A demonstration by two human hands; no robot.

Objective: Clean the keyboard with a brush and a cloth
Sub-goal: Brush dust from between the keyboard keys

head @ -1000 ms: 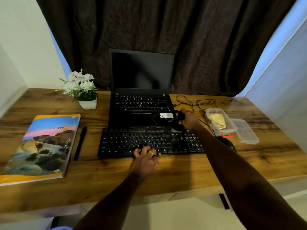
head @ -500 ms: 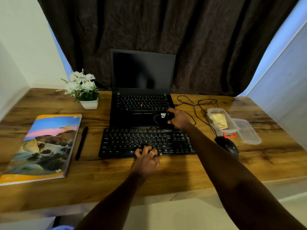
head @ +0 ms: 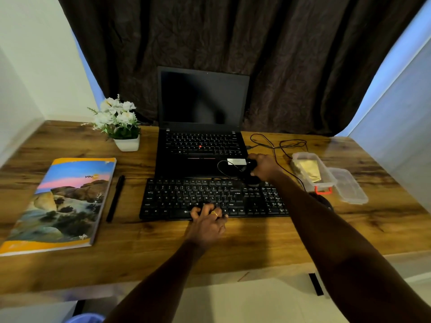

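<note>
A black keyboard [head: 186, 197] lies on the wooden desk in front of the laptop. My left hand [head: 207, 217] rests on its front edge near the space bar, fingers curled onto the keys, holding it down. My right hand [head: 264, 166] is closed around a small black brush [head: 248, 173], whose dark head sits at the keyboard's back edge, right of centre. A yellow cloth [head: 307, 170] lies folded inside a clear plastic box [head: 326, 183] at the right.
An open black laptop [head: 203, 145] stands behind the keyboard, with black cables [head: 277, 143] looping to its right. The box's lid [head: 349, 187] and a black mouse [head: 324, 201] lie at the right. A book [head: 60, 203], pen [head: 115, 197] and flower pot [head: 123, 127] occupy the left.
My right hand swept the brush left along the keyboard's back edge, then back to the right. My left hand stayed where it was on the front edge.
</note>
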